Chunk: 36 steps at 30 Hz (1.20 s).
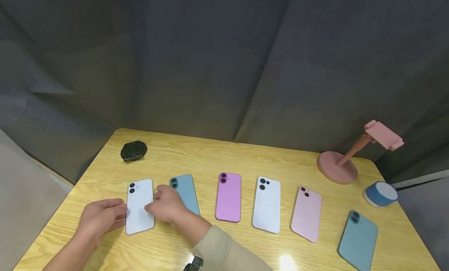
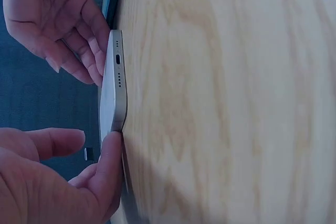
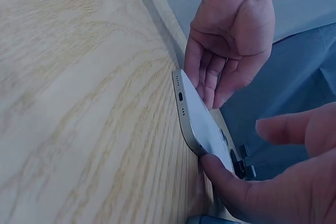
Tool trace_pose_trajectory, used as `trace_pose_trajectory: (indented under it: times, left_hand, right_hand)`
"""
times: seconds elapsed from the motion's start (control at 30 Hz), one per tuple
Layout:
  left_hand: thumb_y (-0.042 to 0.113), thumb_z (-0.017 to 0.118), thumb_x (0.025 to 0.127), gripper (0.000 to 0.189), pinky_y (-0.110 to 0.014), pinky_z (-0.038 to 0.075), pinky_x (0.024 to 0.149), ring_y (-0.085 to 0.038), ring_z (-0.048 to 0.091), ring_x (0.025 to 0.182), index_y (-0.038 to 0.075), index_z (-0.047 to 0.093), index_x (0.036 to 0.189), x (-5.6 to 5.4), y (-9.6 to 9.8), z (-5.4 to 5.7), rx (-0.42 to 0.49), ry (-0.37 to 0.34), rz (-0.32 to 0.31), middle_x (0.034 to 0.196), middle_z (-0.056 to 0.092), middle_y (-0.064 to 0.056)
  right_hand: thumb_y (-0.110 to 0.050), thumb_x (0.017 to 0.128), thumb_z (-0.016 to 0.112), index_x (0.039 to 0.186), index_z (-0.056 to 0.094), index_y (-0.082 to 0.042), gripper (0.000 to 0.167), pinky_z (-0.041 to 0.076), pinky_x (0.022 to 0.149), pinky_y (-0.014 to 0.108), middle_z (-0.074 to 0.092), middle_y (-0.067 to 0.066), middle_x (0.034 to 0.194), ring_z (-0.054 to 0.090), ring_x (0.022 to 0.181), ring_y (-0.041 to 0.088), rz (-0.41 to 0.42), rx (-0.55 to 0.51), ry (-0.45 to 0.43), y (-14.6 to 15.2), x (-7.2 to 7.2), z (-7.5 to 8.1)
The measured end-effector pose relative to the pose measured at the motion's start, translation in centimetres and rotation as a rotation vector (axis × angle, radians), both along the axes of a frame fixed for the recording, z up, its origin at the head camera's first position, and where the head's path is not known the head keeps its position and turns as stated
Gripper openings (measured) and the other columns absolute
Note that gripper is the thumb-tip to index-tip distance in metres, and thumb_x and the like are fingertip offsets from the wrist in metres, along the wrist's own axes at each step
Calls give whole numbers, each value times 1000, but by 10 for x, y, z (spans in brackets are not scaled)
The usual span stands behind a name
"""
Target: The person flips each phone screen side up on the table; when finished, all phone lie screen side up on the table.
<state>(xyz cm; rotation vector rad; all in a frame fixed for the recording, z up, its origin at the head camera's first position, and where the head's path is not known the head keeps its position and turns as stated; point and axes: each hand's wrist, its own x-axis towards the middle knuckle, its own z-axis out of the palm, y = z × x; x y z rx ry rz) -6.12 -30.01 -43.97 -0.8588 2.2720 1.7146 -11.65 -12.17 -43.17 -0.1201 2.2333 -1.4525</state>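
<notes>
A white smartphone (image 1: 140, 206) lies camera side up on the wooden table, its bottom edge with the charging port facing me. Along its left long side, my left hand (image 1: 103, 216) touches the edge with its fingers, the thumb raised apart in the left wrist view. My right hand (image 1: 167, 204) is at the opposite long side, a fingertip against the phone's lower corner and the thumb lifted above it in the right wrist view. Just right of it, a teal smartphone (image 1: 186, 193) is partly hidden behind my right hand and wrist.
Rightward in a row lie a magenta smartphone (image 1: 228, 197), a white one (image 1: 266, 204), a pink one (image 1: 306, 214) and another teal smartphone (image 1: 358, 240). A pink phone stand (image 1: 337, 167) and a blue cylinder (image 1: 381, 193) stand at the right; a black oval piece (image 1: 134, 151) lies back left.
</notes>
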Motion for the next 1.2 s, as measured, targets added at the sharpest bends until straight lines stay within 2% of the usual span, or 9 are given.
trace_pose_trajectory:
  times: [0.13, 0.33, 0.53, 0.63, 0.73, 0.83, 1.0, 1.2]
  left_hand:
    - [7, 65, 94, 52, -35, 58, 76, -21, 68, 89, -19, 47, 135, -1, 2, -1, 20, 18, 25, 117, 61, -29]
    - [6, 66, 94, 49, -35, 58, 74, -20, 67, 87, -18, 49, 133, -2, 5, -6, 21, 4, 62, 119, 61, -30]
    - [2, 69, 91, 49, -35, 58, 73, -19, 67, 88, -16, 52, 133, -2, 7, -8, 21, -4, 83, 125, 58, -30]
    - [-3, 69, 88, 52, -35, 58, 72, -17, 67, 88, -16, 51, 134, -1, 6, -6, 35, -4, 88, 121, 63, -26]
    - [-7, 69, 86, 55, -35, 58, 71, -15, 66, 88, -16, 49, 136, 1, 3, -5, 57, -2, 81, 116, 68, -21]
    - [-8, 69, 85, 59, -34, 58, 71, -13, 65, 90, -16, 46, 138, 1, 0, -5, 95, 2, 66, 113, 69, -16]
    - [-11, 69, 85, 65, -33, 56, 73, -10, 64, 90, -16, 40, 142, 2, -7, -5, 205, 10, 63, 109, 69, -8]
    - [-11, 66, 88, 67, -30, 55, 79, -5, 64, 93, -15, 34, 146, 4, -12, -6, 336, 45, 45, 114, 67, -3]
  right_hand:
    - [1, 82, 75, 137, 53, 5, 60, 52, 91, 35, 67, 12, 117, 61, 112, 26, -29, -38, -11, 0, -3, 0]
    - [14, 78, 66, 134, 56, 6, 57, 54, 85, 33, 65, 9, 109, 61, 105, 23, -71, -86, -14, 1, -1, -4]
    - [17, 78, 58, 129, 60, 6, 52, 53, 86, 32, 64, 8, 105, 62, 102, 22, -88, -96, 23, 1, 3, -7]
    - [18, 78, 56, 124, 63, 4, 49, 53, 84, 30, 63, 5, 102, 63, 97, 19, -103, -110, 34, 1, 4, -8]
    - [21, 73, 56, 119, 66, 3, 51, 53, 76, 26, 62, 2, 97, 61, 90, 15, -123, -123, 39, -2, 5, -9]
    - [24, 68, 59, 117, 67, 2, 54, 52, 71, 26, 61, 1, 96, 58, 86, 14, -141, -145, 27, -5, 7, -9]
    - [24, 68, 70, 116, 67, 2, 53, 55, 74, 30, 61, 1, 94, 58, 87, 16, -171, -209, -21, -8, 8, -12]
    - [29, 61, 67, 108, 70, 3, 53, 58, 63, 31, 66, 2, 78, 65, 73, 15, -197, -365, -74, -14, 10, -14]
